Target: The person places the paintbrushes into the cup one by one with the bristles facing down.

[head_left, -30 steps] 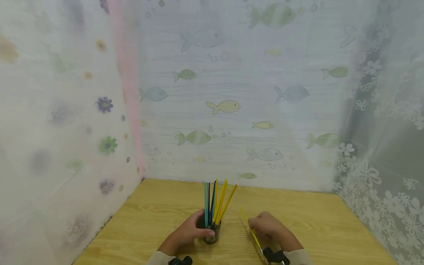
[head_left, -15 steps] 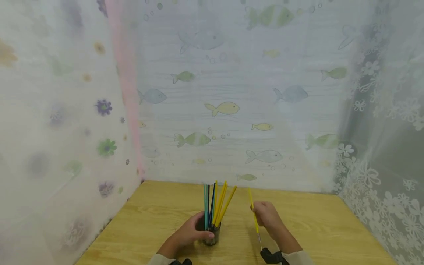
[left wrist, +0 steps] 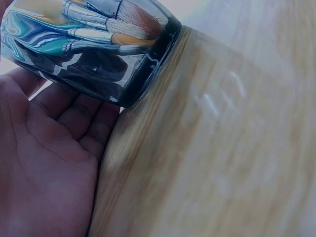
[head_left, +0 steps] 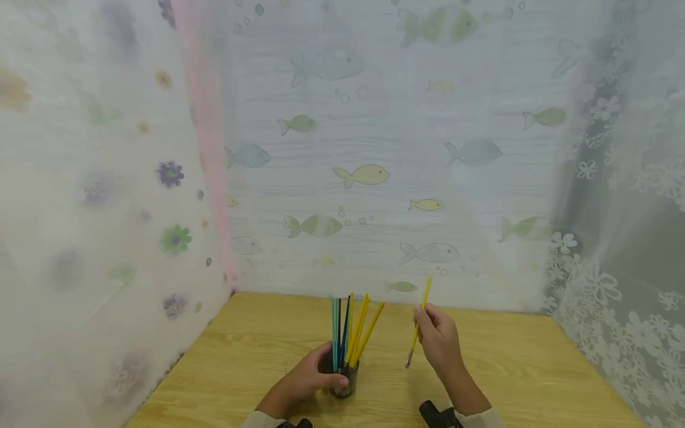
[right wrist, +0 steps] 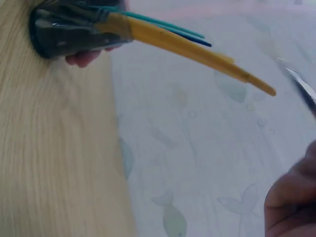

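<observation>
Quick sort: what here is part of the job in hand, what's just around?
In the job:
- yellow paintbrush, pinched in the right hand
- dark glass cup of paintbrushes, gripped by the left hand

Just around:
- wooden table
- fish-print curtain
- lace curtain

Cup (right wrist: 64,34) well apart from right hand (right wrist: 294,207), on wood table (right wrist: 44,148); yellow (right wrist: 197,52) and teal brushes (right wrist: 163,23) jut out. Blurred brush tip (right wrist: 298,86) just above hand.

Fish-patterned curtain (head_left: 374,178) and lace curtains (head_left: 615,238) surround a wooden table (head_left: 535,368).
</observation>
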`<state>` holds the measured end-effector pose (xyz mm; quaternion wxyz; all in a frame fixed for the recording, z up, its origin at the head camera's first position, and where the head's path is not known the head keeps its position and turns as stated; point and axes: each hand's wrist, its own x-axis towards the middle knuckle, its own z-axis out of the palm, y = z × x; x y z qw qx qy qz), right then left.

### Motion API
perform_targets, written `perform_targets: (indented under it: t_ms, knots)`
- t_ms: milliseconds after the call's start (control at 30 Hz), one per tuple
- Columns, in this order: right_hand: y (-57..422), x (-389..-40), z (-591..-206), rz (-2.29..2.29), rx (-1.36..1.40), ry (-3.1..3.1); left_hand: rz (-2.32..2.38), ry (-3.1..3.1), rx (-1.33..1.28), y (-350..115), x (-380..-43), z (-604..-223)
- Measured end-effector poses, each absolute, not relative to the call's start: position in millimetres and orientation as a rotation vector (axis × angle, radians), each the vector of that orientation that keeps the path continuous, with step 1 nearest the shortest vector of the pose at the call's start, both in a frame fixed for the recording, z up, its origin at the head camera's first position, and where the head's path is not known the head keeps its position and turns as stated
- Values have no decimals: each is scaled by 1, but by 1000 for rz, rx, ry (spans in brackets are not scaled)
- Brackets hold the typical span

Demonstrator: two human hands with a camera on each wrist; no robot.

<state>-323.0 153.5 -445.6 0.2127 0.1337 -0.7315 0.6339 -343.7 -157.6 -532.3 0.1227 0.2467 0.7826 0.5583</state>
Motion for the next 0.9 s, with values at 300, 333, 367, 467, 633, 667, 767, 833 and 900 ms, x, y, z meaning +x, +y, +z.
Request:
perform_targets:
  t_ms: [300, 333, 367, 467, 633, 667, 767, 833, 900]
  knots:
    - [145, -313, -429, 1722, 467, -2065, 1603, 2333, 667, -160, -343, -528]
    - [144, -311, -428, 1733, 480, -2077, 1607, 2326, 674, -160, -343, -528]
    - [143, -309, -427, 1730, 494, -2093, 1611, 2321, 681, -160, -343, -529]
    - [139, -304, -425, 1694, 547, -2123, 1614, 2314, 700, -160, -344, -530]
    - [132, -301, -426, 1658, 603, -2132, 1615, 2318, 703, -160, -345, -533]
    - [131, -301, -427, 1656, 608, -2139, 1625, 2306, 708, -159, -346, -533]
    - [126, -302, -432, 1654, 628, -2167, 1632, 2304, 722, -158, -348, -535]
    - [122, -303, -436, 1648, 638, -2199, 1648, 2277, 732, -158, -349, -536]
    - [118, -303, -440, 1648, 654, -2235, 1633, 2301, 723, -158, -349, -537]
